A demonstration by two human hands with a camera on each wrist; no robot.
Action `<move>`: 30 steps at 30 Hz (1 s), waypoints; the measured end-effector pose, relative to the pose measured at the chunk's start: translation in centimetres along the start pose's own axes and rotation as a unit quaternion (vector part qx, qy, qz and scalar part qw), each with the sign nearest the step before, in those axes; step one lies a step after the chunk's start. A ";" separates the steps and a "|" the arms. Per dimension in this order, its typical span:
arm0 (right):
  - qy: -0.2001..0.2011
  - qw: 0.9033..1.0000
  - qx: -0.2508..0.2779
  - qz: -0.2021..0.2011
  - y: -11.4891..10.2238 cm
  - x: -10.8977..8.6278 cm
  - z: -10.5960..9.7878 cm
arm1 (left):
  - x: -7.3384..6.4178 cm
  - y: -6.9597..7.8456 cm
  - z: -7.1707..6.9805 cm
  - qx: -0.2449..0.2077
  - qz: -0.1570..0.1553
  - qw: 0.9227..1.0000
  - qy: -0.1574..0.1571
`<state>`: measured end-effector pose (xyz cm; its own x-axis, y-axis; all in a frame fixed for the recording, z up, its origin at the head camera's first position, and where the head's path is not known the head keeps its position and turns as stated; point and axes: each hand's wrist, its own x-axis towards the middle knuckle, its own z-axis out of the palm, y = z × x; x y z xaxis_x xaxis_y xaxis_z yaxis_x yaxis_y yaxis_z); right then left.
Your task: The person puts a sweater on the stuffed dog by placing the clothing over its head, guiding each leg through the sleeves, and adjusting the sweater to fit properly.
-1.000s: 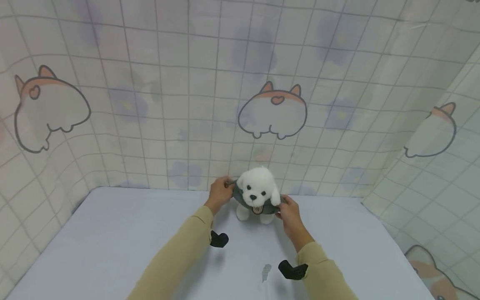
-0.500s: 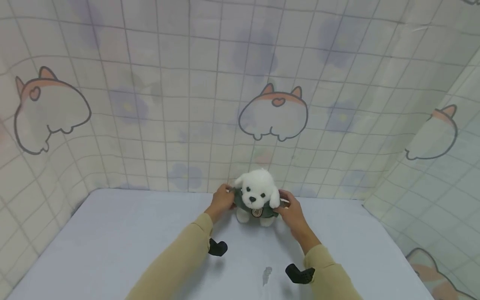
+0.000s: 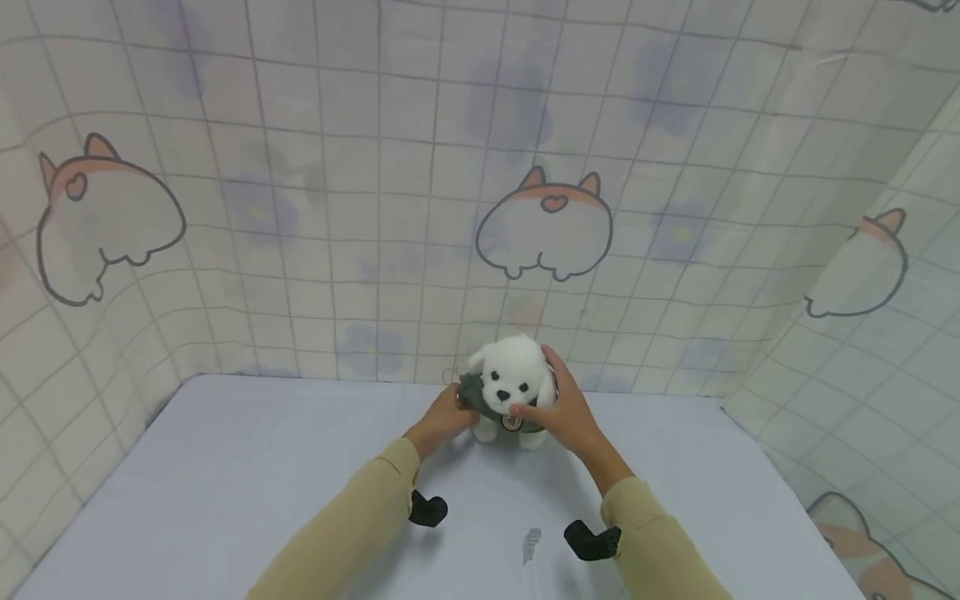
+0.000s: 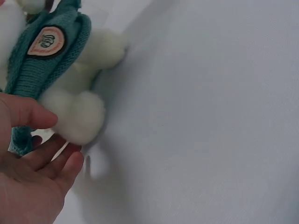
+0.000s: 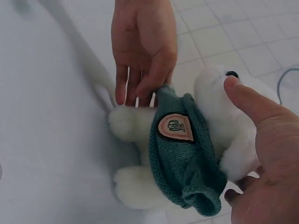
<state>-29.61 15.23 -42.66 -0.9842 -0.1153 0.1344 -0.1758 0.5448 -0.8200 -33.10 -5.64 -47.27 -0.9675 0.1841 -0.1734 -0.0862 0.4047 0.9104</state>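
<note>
Corgi-print cloth walls box in the pale sheet [image 3: 225, 500] where the white plush dog [image 3: 512, 379] sits near the back. Its green sweater [image 5: 184, 163] is bunched round the chest, not yet pulled straight. My right hand [image 3: 564, 408] cups the head; my left hand [image 3: 447, 412] pinches the sweater's edge.

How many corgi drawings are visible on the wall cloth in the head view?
4. One on the left wall, one at the centre behind the plush dog, one on the right wall, and a partial one at the lower right corner. More may lie outside the view.
</note>
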 end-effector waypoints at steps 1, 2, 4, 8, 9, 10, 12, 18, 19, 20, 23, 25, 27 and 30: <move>0.003 1.000 -0.002 -0.006 -0.3 0.1 0.1 | 0.0 -0.1 0.2 0.000 0.005 1.000 0.001; 0.004 1.000 -0.002 -0.012 -0.6 0.2 0.2 | 0.1 -0.3 0.4 0.000 0.010 1.000 0.001; 0.007 1.000 -0.004 -0.025 -1.1 0.4 0.3 | 0.1 -0.5 0.7 0.000 0.017 1.000 0.002; 0.014 0.999 -0.002 -0.044 -2.1 0.6 0.5 | 0.4 -0.9 1.4 0.005 0.017 1.000 0.012; 0.020 0.999 -0.005 -0.044 -2.3 0.6 0.5 | 0.5 -1.0 1.5 0.008 0.014 1.000 0.016; 0.024 0.999 -0.008 -0.043 -2.4 0.7 0.4 | 0.5 -0.9 1.7 0.011 0.013 1.000 0.020; 0.034 0.999 -0.017 -0.040 -2.5 0.8 0.3 | 0.6 -0.8 2.0 0.017 0.009 0.999 0.028; 0.042 0.999 -0.023 -0.021 -2.4 0.9 -0.3 | 0.7 -0.6 2.1 0.020 0.009 0.999 0.034; 0.041 0.999 -0.020 -0.016 -2.5 0.9 -0.4 | 0.6 -0.6 1.9 0.020 0.015 0.999 0.034; 0.039 0.999 -0.015 -0.009 -2.5 0.9 -0.6 | 0.4 -0.5 1.7 0.019 0.023 0.999 0.034; 0.030 1.000 0.004 0.008 -2.4 0.9 -1.1 | -0.1 -0.1 1.1 0.020 0.046 0.998 0.036; 0.022 0.999 0.021 0.018 -2.2 0.8 -1.6 | -0.3 0.1 0.6 0.021 0.067 0.997 0.038; 0.015 0.999 0.043 0.028 -1.9 0.7 -2.1 | -0.5 0.4 0.3 0.024 0.087 0.995 0.043; 0.002 0.996 0.070 0.047 -1.3 0.4 -2.7 | -0.9 0.9 -0.3 0.017 0.107 0.993 0.049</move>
<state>-29.86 16.71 -39.99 -0.9964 -0.0649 0.0550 -0.0777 0.4324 -0.8983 -32.40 -5.72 -46.22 -0.9815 0.1811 0.0614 0.1300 0.3963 0.9089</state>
